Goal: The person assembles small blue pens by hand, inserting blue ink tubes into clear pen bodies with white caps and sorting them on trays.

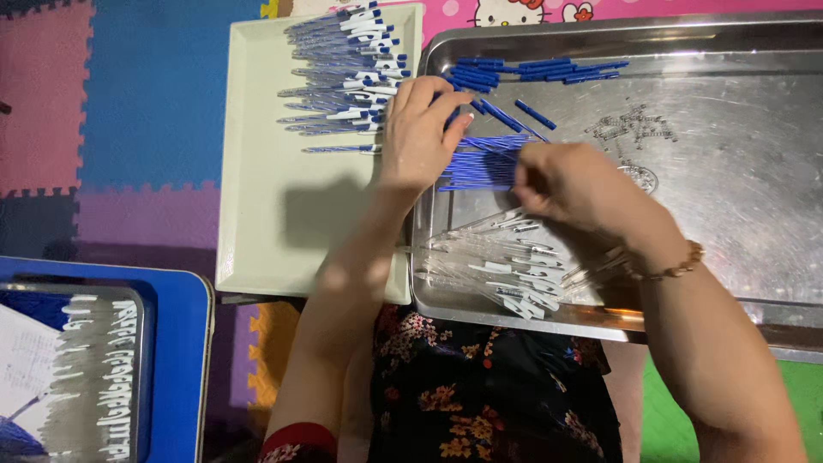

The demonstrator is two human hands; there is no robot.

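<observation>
The step in hand looks like pen assembly. The left hand (417,129) rests with fingers spread flat, not gripping, on the fan of blue ink refills (480,163) at about 11 o'clock in the steel tray (729,214). The right hand (573,184), just at 3 o'clock of that fan, has its fingers curled in over the refill ends. Whether they pinch one I cannot tell, since the knuckles hide the tips.

Clear pen barrels with white clips (506,266) lie heaped at 6 o'clock of the right hand, near the tray's front rim. Blue caps (540,70) line the tray's far edge at 12 o'clock, and small metal springs (630,127) are scattered at 2 o'clock. Finished pens (347,69) are stacked at the far end of the cream tray (257,214), at 9 o'clock of the steel one.

The next move, I judge, calls for singling out one refill without dragging its neighbours.

A blue bin (184,343) at 8 o'clock holds more pens in a clear wrapper (99,377).
</observation>
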